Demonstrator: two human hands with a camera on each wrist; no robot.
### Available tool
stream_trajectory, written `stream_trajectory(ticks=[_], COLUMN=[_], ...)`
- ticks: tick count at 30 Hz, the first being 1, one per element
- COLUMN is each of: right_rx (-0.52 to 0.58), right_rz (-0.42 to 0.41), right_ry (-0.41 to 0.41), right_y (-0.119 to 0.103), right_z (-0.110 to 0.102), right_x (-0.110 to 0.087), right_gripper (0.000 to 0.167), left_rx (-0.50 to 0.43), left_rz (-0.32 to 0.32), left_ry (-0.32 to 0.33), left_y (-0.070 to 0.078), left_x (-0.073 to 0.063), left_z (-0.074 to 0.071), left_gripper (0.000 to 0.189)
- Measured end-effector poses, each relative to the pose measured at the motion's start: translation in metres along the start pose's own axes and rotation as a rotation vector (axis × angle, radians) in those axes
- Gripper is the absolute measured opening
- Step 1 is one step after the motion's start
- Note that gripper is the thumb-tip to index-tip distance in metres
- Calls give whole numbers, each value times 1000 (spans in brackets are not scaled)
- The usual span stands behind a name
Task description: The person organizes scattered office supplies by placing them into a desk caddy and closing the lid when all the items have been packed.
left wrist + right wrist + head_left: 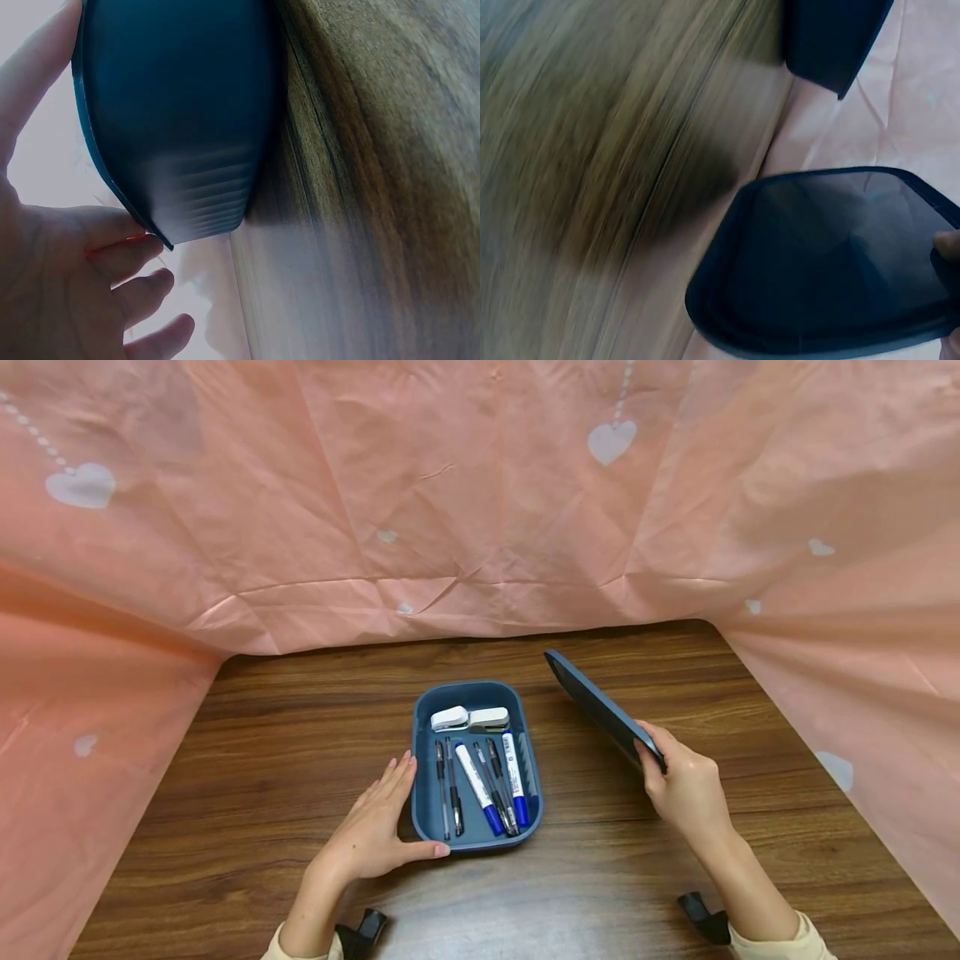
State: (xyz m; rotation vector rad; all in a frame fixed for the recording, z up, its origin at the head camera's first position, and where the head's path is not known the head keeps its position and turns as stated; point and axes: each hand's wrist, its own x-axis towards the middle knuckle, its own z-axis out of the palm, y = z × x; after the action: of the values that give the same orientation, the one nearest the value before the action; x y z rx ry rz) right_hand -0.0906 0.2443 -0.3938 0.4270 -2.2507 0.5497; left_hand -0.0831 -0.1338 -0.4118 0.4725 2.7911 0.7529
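Note:
A blue rectangular box (421,810) stands on the table. Inside it lie two white clips (489,718) across the far end, two white markers (474,777) with blue caps, and several black pens (454,797). My left hand (378,822) touches the box's left rim with extended fingers, its thumb at the near left corner; the left wrist view shows the box's outer wall (180,112) beside the palm. To the right, my right hand (686,785) grips a blue lid (603,706) by its near end, tilted and raised above the table. Its dark glossy panel (817,247) shows in the right wrist view.
The brown wood-grain table (300,727) is bordered at the back and sides by a pink curtain (480,510) with white hearts. Black wrist straps (705,918) show near the front edge of the view.

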Motion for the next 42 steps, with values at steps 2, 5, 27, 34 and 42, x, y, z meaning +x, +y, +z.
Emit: stream_trajectory(ticks=[2,5,27,34,42], right_rx=[0,-12,-58,-73,-90], right_rz=[-24,-80,-435,-496,-520], right_ry=[22,61,253,294,265], right_y=[-4,-8,-21,-32,-43], right_z=[2,4,15,16,14], right_x=[1,2,10,15,17], right_gripper=[35,38,33,30,27], left_rx=[0,1,23,36,81], left_rz=[0,1,12,16,30], left_ry=[1,2,-5,-2,0], left_y=[0,0,0,2,5], left_x=[0,0,1,1,3], left_z=[0,1,-1,-3,-6], left_gripper=[121,121,120,120,119])
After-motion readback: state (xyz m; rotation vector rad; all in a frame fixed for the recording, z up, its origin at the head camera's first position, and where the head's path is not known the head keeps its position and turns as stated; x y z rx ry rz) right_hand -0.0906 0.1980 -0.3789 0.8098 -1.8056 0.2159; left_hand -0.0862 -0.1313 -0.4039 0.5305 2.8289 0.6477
